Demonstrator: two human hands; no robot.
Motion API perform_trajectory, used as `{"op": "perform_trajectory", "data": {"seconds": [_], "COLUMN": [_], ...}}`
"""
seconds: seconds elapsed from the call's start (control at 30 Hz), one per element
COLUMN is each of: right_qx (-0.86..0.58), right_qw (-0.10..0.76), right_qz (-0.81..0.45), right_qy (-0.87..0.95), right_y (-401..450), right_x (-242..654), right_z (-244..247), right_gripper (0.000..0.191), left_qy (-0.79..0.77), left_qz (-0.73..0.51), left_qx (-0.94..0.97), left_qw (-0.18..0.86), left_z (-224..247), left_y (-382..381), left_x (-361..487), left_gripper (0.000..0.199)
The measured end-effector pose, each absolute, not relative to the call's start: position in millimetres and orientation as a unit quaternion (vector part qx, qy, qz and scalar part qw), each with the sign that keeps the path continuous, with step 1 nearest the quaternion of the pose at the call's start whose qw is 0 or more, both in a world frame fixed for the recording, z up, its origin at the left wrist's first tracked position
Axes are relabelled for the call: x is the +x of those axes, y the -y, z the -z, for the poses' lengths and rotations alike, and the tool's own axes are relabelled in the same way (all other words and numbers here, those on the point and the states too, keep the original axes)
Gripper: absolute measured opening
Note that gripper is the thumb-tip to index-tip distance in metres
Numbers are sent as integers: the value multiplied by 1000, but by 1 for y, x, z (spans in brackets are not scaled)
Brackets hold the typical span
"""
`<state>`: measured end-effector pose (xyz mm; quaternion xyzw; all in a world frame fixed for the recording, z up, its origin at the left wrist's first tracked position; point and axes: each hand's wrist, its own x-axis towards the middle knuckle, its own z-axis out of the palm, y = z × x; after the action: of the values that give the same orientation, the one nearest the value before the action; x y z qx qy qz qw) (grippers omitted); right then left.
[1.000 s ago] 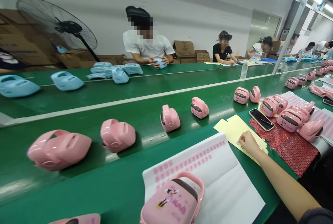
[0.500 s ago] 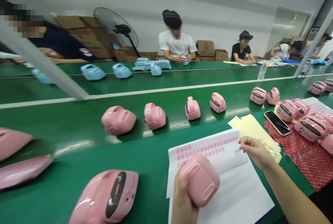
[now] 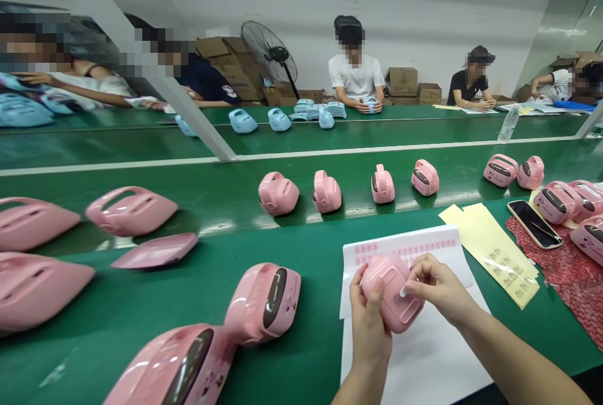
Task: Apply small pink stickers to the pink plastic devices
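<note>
A pink plastic case (image 3: 393,295) is gripped in my left hand (image 3: 370,317), its flat side with slots facing up. My right hand (image 3: 436,286) is pinched at the right part of the case, with a small whitish piece (image 3: 404,291) at the fingertips. Below both hands lies a white sheet (image 3: 424,355) with rows of small pink stickers (image 3: 436,245) near its top edge. Two pink cases with dark windows stand to the left, one (image 3: 264,304) behind the other (image 3: 174,370).
Several pink cases (image 3: 279,193) line the green conveyor. Yellow sticker sheets (image 3: 494,254), a phone (image 3: 534,224) and red bubble wrap (image 3: 565,267) lie right. A pink panel (image 3: 155,251) lies left. Across the belt, people sit near blue cases (image 3: 242,120) and a fan (image 3: 269,53).
My right hand has moved from the sticker rows to the pink case in my left hand. The view has turned left, showing more pink cases and another person there.
</note>
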<state>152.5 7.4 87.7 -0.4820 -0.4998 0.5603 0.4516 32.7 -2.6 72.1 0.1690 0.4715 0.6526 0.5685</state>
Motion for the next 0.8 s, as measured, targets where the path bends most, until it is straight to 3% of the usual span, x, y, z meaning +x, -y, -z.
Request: {"op": "perform_trajectory", "data": {"seconds": [0.33, 0.43, 0.53, 0.6, 0.8], "right_qx": [-479, -424, -368, -390, -449], "right_qw": [540, 539, 525, 501, 295], "right_qz": [-325, -338, -357, -317, -72], "right_qy": [611, 644, 680, 705, 841], "right_y": [3, 4, -4, -20, -90], "right_x": [138, 144, 153, 156, 120], "right_z": [-70, -70, -74, -72, -31], "right_gripper": [7, 9, 9, 9, 47], "left_qy": [-463, -451, -408, -366, -137], "left_qz": [-647, -644, -642, -634, -649], "left_qx": [159, 159, 130, 92, 120], "left_qw": [585, 598, 636, 675, 738], "left_z": [-68, -63, -47, -27, 35], "left_y": [4, 5, 8, 11, 21], "left_x": [32, 25, 7, -10, -42], "left_gripper": [74, 78, 63, 58, 63]}}
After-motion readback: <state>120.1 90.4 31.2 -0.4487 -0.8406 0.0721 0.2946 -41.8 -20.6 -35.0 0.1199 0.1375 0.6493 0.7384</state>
